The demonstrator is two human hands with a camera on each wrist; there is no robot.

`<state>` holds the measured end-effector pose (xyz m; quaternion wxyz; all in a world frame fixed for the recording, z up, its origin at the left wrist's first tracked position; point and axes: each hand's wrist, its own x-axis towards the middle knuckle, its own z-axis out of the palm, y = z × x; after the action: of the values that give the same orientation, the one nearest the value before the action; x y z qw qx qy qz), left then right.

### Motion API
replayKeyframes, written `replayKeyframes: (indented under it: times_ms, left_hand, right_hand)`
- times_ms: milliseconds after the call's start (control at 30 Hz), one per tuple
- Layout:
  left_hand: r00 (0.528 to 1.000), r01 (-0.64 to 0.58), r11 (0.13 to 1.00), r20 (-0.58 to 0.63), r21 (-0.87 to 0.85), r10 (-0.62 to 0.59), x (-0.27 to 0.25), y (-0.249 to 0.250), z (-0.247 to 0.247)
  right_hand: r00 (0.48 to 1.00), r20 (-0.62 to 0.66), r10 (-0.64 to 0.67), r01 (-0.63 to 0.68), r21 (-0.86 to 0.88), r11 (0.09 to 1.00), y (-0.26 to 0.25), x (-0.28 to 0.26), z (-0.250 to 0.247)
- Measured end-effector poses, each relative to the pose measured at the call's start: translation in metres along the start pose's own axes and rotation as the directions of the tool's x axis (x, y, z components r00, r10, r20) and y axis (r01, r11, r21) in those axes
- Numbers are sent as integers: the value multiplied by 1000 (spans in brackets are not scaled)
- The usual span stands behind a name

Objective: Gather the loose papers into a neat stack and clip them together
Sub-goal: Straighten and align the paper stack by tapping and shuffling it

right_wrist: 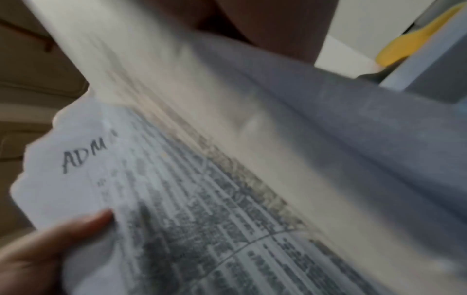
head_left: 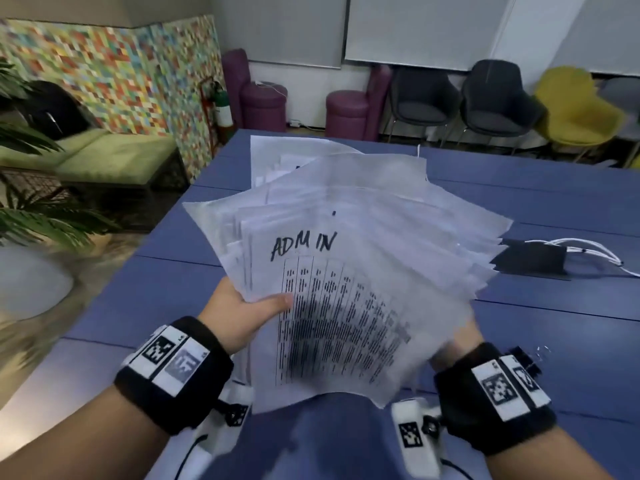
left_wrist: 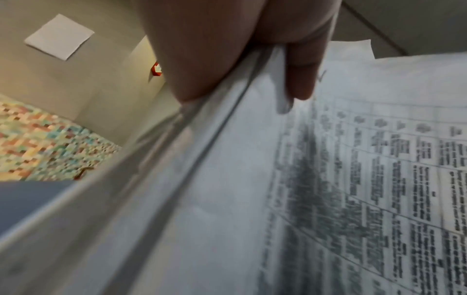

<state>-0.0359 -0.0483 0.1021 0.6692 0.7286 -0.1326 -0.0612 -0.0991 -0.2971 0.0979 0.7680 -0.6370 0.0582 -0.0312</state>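
Left hand (head_left: 242, 315): pinching fanned papers (head_left: 346, 271), thumb on top.
Right hand (head_left: 453, 344): under the fan, grip hidden, cannot tell.
Risk: splayed sheets sliding out when squared.

My left hand (head_left: 242, 311) is at 9 o'clock, its thumb lying flat over the top of the papers (head_left: 346, 271), fingers under. My right hand (head_left: 457, 344) at 3 o'clock is mostly hidden; both forearms reach forward.
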Motion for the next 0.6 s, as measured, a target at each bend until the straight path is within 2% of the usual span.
replayKeyframes:
  times_ms: [33,100,133,200,233,267,333,367,433,500,567,600]
  left_hand:
    - [998,-6,1000,-61,9,7,1,-2,0]
    - [990,-10,1000,-140,-8,9,4,-8,-2]
    - [987,-19,1000,-163,-25,14,5,-11,-4]
    - [980,-18,998,-201,-52,7,6,-15,-6]
    - [975,-3,998,-224,-61,-11,7,-16,-8]
    - [971,8,996,-239,-84,-28,9,-18,-9]
    - [965,13,991,-260,-133,-47,10,-21,-9]
    - [966,12,990,-254,-138,-47,10,-21,-9]
    - [981,11,991,-192,-135,-37,10,-18,-9]
    - [996,-3,989,-92,-148,-11,10,-17,-10]
    - [1000,-11,988,-14,-151,9,8,-15,-11]
    - [1000,-12,989,12,-147,14,8,-14,-12]
  right_hand:
    - [997,-31,-72,73,52,996,-2,-2,5]
    - [979,43,-201,194,133,972,-1,-4,4]
    - [958,165,-233,209,149,966,-4,-8,1]
    - [936,302,-183,154,116,981,-3,-12,-13]
    - [926,354,-127,149,-34,988,-2,-14,-20]
    - [935,347,-71,139,-176,974,0,-14,-23]
    - [953,303,-12,152,-441,885,0,-19,-19]
    - [959,282,-39,192,-537,821,-2,-23,-13]
    - [988,147,-46,108,-443,890,-6,-23,-1]
    - [999,-10,37,-38,-321,946,-4,-18,3]
    - [991,-131,1,-35,-261,965,-2,-11,0]
    - [990,-139,-3,-25,-195,980,-1,-7,-3]
